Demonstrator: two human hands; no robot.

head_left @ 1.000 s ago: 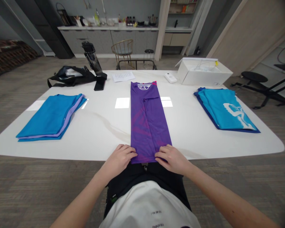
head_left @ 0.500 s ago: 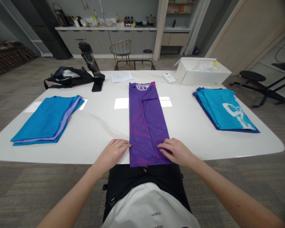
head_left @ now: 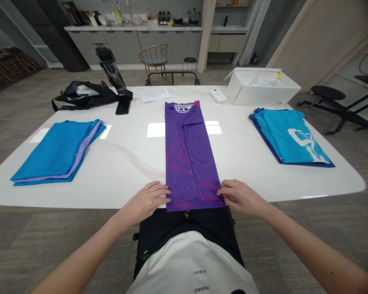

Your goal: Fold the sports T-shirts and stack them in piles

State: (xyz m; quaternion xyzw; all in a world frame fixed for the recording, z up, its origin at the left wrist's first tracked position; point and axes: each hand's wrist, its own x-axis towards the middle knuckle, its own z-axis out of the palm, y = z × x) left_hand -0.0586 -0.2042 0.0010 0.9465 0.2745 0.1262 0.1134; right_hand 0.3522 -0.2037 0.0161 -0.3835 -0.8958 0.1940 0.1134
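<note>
Folded purple shirt point(head_left: 178, 163) reaches the near edge of the table point(head_left: 131, 126), left hand point(head_left: 149, 200) loosely spread at one side, right hand point(head_left: 238, 197) opposite (pinch cannot be confirmed); uneven pulling could skew its layers.

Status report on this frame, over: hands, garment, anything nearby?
Left hand and right hand at opposite lower edges of purple shirt. Shirt folded narrow on white table. Left stack and right stack both apart from it.
</note>
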